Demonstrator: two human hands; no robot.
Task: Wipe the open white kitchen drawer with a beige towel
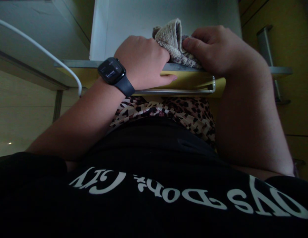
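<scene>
A crumpled beige and brown cloth (170,41) sits over the top edge of a pulled-out drawer's front panel (186,77). My right hand (214,49) grips the cloth from its right side, thumb pressed against a fold, other fingers mostly hidden. My left hand (142,62), with a black smartwatch (112,70) on the wrist, is closed over the same panel edge. Its thumb lies along the outer face, and its curled fingers are hidden inside the drawer. The cloth's left side touches the knuckles of this hand.
The drawer's pale interior (134,19) lies beyond my hands. A metal bar handle (178,92) runs along its front, close to my body. On the right are yellow cabinet fronts with another handle (268,49). A white cable (44,49) curves past on the left.
</scene>
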